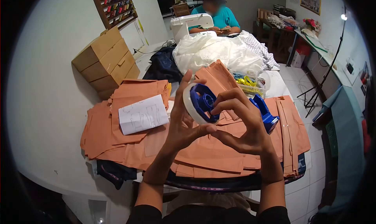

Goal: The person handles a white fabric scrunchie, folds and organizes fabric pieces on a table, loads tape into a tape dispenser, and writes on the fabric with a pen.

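Fingers wrapped round its rim, the left hand gripped the tape roll, bent fingertips of the right hand right there at its blue core, all above orange cloth, where a blue dispenser sat just past the right hand!

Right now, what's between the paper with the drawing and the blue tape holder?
In the head view, the left hand, the tape roll it holds, and the right hand come between them, above orange cloth.
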Tool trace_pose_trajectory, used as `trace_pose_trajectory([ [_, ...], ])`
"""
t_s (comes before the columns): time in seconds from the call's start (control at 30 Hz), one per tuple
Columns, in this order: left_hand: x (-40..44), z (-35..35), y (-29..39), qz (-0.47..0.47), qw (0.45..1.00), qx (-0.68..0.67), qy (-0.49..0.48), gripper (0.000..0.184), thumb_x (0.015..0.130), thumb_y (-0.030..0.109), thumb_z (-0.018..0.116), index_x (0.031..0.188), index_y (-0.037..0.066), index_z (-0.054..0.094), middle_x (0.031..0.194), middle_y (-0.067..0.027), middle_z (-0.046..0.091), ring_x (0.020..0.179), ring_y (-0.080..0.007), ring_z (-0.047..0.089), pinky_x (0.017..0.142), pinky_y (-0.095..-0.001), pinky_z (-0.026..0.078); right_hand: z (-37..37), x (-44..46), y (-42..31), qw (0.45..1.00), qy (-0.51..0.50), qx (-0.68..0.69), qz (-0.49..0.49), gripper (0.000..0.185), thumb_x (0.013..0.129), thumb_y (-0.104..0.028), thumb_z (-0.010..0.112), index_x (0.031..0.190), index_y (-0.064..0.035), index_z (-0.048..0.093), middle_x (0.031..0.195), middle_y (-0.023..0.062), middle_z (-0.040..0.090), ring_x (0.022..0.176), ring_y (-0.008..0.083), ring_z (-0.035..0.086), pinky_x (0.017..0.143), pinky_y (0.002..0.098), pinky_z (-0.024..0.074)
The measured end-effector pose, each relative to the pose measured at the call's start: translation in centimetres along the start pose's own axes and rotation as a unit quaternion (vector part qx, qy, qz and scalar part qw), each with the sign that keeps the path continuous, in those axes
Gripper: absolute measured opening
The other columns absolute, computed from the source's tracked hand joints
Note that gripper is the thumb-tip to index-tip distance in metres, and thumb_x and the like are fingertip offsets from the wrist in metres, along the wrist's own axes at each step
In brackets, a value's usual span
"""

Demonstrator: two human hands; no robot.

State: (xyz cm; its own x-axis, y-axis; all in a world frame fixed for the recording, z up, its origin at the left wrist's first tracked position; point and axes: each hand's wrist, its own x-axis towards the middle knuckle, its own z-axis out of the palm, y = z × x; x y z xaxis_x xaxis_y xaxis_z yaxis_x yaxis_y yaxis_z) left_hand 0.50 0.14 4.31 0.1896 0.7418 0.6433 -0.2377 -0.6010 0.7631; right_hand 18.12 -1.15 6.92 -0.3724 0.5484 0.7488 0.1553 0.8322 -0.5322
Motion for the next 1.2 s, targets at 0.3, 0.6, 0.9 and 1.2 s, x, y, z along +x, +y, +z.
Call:
trace_pose_trajectory([
  [0.3,-0.5,-0.1,1.0,-0.082,0.978,-0.189,0.034,0.095,0.067,0.025,0.083,0.138,0.003,0.024,0.133,-0.0156,0.041,0.119,-0.0226,0.049,0.098,-0.0333,0.047,0.4,0.1,0.5,0.986,0.016,-0.122,-0.11,0.029,0.07,-0.009,0.08,0.093,-0.0043,0.064,0.095,0.0079,0.057,0.093,0.0222,0.057,0.075,0.032,0.0492],
  [0.6,-0.6,0.5,0.3,0.063,0.992,-0.023,0.103,0.091,0.071,0.02,0.081,0.138,0.003,0.022,0.136,-0.0167,0.037,0.123,-0.024,0.046,0.1,-0.0353,0.046,1.5,-0.5,1.3,0.993,0.118,-0.019,-0.004,0.02,0.074,0.004,0.073,0.092,0.0033,0.063,0.091,0.0111,0.062,0.087,0.0189,0.061,0.069,0.0261,0.0504],
  [0.9,-0.3,0.9,1.1,-0.022,0.989,-0.101,0.109,0.089,0.066,0.011,0.076,0.139,0.002,0.025,0.141,-0.0197,0.032,0.124,-0.0304,0.046,0.1,-0.0371,0.046,1.1,-0.4,1.5,0.994,0.106,0.004,0.006,0.008,0.083,0.003,0.063,0.089,0.0041,0.058,0.088,0.0112,0.061,0.082,0.0163,0.061,0.072,0.027,0.0497],
  [1.2,0.2,-1.9,2.3,-0.127,0.93,-0.336,-0.076,0.086,0.057,0.003,0.06,0.138,0.003,0.031,0.141,-0.0263,0.032,0.122,-0.0419,0.047,0.083,-0.0501,0.056,-4.0,0.8,1.6,0.979,0.029,0.19,0.069,0.006,0.088,-0.002,0.056,0.088,0.0035,0.055,0.084,0.0073,0.057,0.078,0.0127,0.059,0.074,0.0255,0.0482],
])
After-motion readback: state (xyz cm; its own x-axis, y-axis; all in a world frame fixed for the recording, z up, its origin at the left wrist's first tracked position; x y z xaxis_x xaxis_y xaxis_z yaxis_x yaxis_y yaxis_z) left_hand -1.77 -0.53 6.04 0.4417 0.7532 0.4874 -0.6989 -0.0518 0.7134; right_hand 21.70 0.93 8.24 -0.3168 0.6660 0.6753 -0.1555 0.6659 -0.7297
